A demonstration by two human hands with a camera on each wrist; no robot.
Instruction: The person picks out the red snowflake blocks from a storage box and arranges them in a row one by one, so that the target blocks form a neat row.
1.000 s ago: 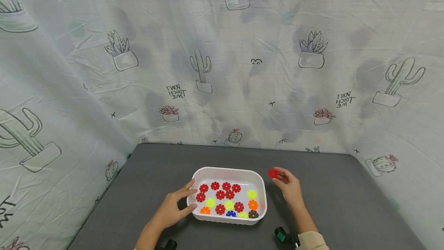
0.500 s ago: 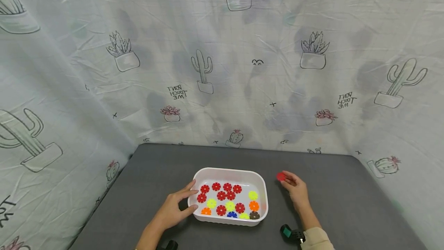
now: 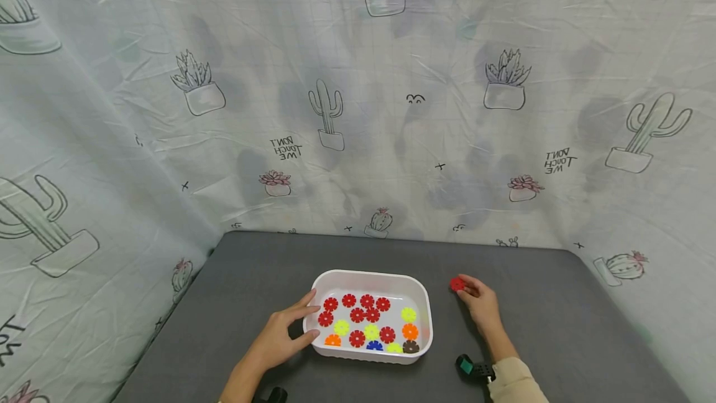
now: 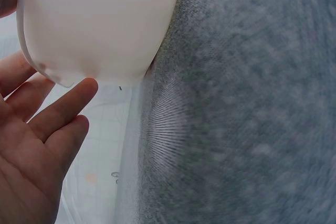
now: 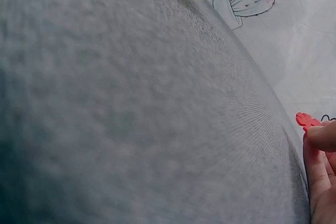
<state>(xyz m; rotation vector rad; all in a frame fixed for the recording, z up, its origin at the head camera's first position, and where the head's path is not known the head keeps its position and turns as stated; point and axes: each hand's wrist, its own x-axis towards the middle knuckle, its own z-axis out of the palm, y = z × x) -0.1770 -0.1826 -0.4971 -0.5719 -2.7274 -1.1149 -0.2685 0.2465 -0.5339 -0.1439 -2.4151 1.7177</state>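
Note:
A white plastic bin (image 3: 366, 357) stands on the grey tabletop with several notched snowflake discs in it. Red discs (image 3: 357, 338) lie mostly left and centre, among yellow discs (image 3: 409, 314), orange discs (image 3: 410, 331), a blue disc (image 3: 374, 346) and a brown disc (image 3: 411, 346). At the bin's left end, my left hand (image 3: 282, 336) holds the rim; in the left wrist view, some fingers pass behind the rim and others touch the outer wall. To the bin's right, my right hand (image 3: 482, 305) pinches a red snowflake disc (image 3: 457, 283) between thumb and fingers, seen edge-on in the right wrist view.
The grey table (image 3: 246, 278) ends at a white curtain (image 3: 358, 142) printed with cacti, behind and at both sides. A black wrist device (image 3: 472, 369) with a green patch sits by my right wrist, another (image 3: 276, 395) by my left.
My right hand has moved right, away from the bin, with the red snowflake disc, and slowed in the last half second. My left hand and the bin stay in place.

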